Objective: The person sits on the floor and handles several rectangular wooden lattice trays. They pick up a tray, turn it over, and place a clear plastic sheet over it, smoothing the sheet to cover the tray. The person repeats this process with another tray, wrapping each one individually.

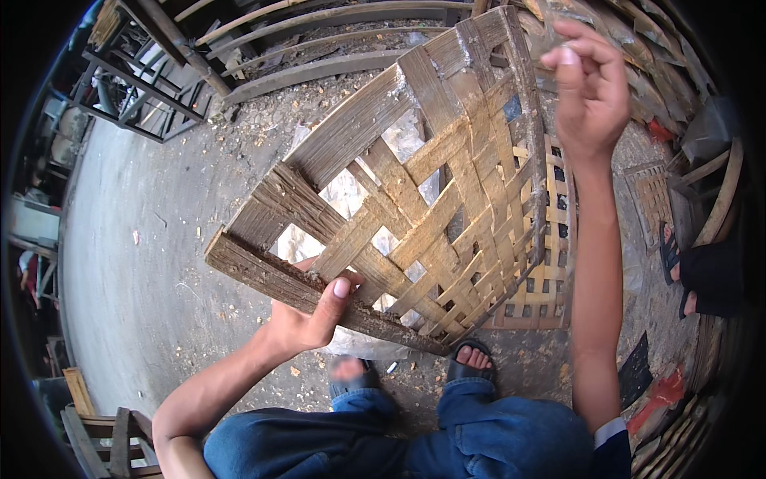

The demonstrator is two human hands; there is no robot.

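A woven bamboo tray with a wooden frame is held up at a tilt before me, its strips crusted with yellowish residue. My left hand grips its lower left frame bar, thumb on top and fingers behind the weave. Beyond the upper right edge, my right hand is raised with curled fingers and nothing visible in it. Behind the held tray, another woven tray shows at the right, near the ground. Pale plastic sheeting is visible through the gaps.
Stacked trays rise at the upper right. A wooden rack stands beyond the tray, with a dark metal frame to its left. Another person's sandalled foot is at the right, beside a small woven panel. Crumbs litter the concrete floor.
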